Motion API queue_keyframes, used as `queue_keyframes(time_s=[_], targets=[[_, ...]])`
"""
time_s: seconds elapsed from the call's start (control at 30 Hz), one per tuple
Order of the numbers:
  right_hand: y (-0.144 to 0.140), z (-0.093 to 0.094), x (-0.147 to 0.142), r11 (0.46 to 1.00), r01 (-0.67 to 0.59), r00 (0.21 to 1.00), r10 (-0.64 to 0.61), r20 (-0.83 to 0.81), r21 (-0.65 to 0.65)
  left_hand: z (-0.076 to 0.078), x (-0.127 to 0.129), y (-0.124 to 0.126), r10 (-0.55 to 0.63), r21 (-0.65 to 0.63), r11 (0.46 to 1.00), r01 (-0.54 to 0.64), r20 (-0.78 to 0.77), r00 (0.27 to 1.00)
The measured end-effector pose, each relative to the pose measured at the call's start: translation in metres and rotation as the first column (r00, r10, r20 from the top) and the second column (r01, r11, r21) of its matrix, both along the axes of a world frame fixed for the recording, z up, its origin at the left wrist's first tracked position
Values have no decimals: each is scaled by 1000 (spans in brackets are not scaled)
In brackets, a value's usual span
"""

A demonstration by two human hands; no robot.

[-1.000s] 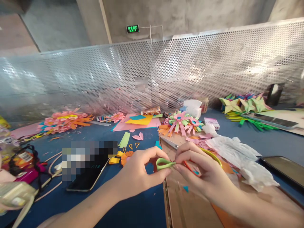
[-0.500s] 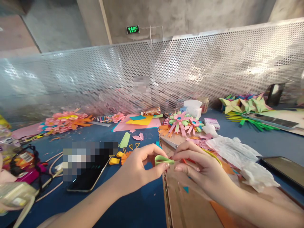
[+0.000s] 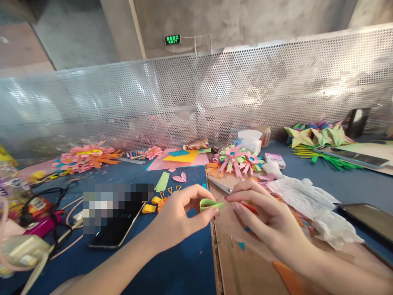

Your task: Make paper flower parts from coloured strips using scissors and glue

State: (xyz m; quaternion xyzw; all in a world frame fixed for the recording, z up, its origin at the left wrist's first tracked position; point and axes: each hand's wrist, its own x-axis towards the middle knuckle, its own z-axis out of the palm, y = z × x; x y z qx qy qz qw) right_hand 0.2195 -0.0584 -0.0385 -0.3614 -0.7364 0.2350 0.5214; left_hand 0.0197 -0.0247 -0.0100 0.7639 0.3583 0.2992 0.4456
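A light green paper strip [image 3: 210, 204], bent into a teardrop loop, is pinched between the thumb and fingers of my left hand [image 3: 187, 213]. Its narrow end points right. Close to that end are the fingertips of my right hand [image 3: 260, 209], curled with thumb and forefinger together and a small gap from the loop. Whether anything small sits in that pinch cannot be made out. Something red-orange [image 3: 249, 207] shows between the right fingers and the table. Behind the right hand lie scissors [image 3: 219, 185], blades visible, handles hidden.
Pink and green paper flowers [image 3: 235, 157] stand beyond my hands. Coloured paper sheets [image 3: 181, 157], green strips [image 3: 162, 182] and yellow pieces [image 3: 149, 208] lie left of them. A dark phone [image 3: 116, 231] rests at left, crumpled tissue [image 3: 307, 196] at right. A perforated metal screen [image 3: 245, 90] closes the back.
My right fingertips have come away from the green loop's narrow end, slightly up and right, and the thumb has risen toward the forefinger. My left hand keeps its hold.
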Motion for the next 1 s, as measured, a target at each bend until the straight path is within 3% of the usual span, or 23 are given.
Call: queue_keyframes(time_s=[0.4,0.57,0.8,1.0], targets=[[-3,-3,-1,996,84,992,-80,-100,30,-2,-1,2,19,19,1000,-19,-27,999],[-4,-1,-1,998,36,993,-30,-116,50,-3,0,3,19,18,1000,-19,-36,999],[-7,-3,1,997,74,977,-78,-197,-26,-3,-1,4,42,-1,999,-42,-22,999],[1,-3,1,981,124,989,-135,-67,-149,-2,0,3,31,-5,999,-31,1,1000]])
